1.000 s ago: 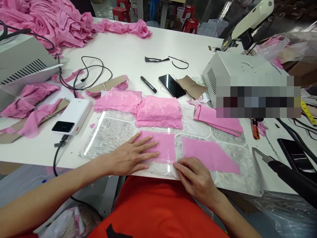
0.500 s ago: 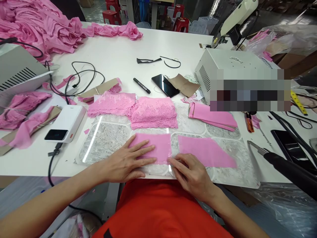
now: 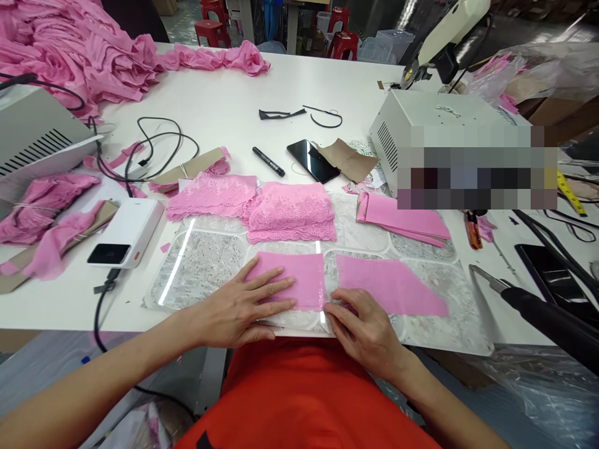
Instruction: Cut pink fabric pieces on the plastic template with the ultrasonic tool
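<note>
My left hand (image 3: 255, 302) lies flat with fingers spread on a pink rectangular fabric piece (image 3: 306, 280). At that piece's lower right corner is my right hand (image 3: 362, 321), its thumb and fingertips pinched together; anything between them is too small to make out. A second pink piece with a slanted edge (image 3: 393, 287) lies flat to the right, just beyond my right hand. Both pieces rest on a grey marble-patterned mat (image 3: 201, 265). Pink lace pieces (image 3: 292, 212) are stacked behind them, and folded pink strips (image 3: 402, 218) lie at the mat's back right.
A white power bank (image 3: 128, 234) with a cable stands left of the mat. Behind the lace lie a marker (image 3: 268, 161) and a phone (image 3: 312, 161). A grey machine box (image 3: 402, 131) stands back right; a black-handled tool (image 3: 528, 308) points in from the right.
My right fingertips have shifted slightly right, to the edge of the rectangular piece. My left hand stays pressed on it. The view has moved very slightly.
</note>
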The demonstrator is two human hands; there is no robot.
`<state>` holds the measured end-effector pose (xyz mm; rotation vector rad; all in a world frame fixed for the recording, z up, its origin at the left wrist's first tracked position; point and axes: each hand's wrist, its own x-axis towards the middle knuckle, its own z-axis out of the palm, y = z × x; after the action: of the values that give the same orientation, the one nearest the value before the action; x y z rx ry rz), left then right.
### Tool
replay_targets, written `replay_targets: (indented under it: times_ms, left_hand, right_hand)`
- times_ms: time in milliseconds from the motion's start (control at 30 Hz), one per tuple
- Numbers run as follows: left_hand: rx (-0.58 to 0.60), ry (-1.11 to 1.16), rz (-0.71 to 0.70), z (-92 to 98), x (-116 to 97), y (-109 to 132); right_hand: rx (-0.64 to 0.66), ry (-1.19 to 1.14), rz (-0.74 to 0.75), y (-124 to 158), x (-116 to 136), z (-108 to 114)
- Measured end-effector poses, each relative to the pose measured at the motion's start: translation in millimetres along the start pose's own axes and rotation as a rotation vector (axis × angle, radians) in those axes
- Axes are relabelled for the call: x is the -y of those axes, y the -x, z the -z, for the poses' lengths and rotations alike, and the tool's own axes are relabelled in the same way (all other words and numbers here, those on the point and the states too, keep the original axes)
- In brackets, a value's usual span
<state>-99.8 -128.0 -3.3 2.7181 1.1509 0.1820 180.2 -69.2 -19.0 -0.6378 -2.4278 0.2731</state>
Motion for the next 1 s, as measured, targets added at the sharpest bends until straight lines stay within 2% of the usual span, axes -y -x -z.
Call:
replay_targets:
  times_ms: [167,267,433,533,633,733,867,1000]
  left_hand:
    - [-0.035,0.017,-0.005,4.3,-1,-2]
    - [-0.053,0.019,-0.008,8.1,-4,-15]
    - [-0.032,0.034,-0.053,8.0,-7,-64]
    - [-0.007,0.034,-0.092,1.6,-4,-96]
    - [0.004,0.011,-0.131,-4.9,-1,-117]
    - [-0.014,-0.051,-0.170,-8.4,2,-123]
    - [-0.077,-0.153,-0.193,-10.1,4,-120]
    - [-0.079,-0.187,-0.171,-11.5,3,-116]
  right_hand:
    - [-0.089,-0.054,-0.050,6,-6,11]
    - [-0.158,0.016,-0.107,18,-20,26]
    - [-0.217,0.181,-0.191,43,-53,50]
    - [-0.216,0.237,-0.242,60,-69,61]
    - [-0.209,0.273,-0.315,75,-80,69]
    - [-0.194,0.277,-0.356,84,-85,73]
    - [-0.166,0.261,-0.369,88,-88,73]
    - [-0.174,0.244,-0.358,88,-89,73]
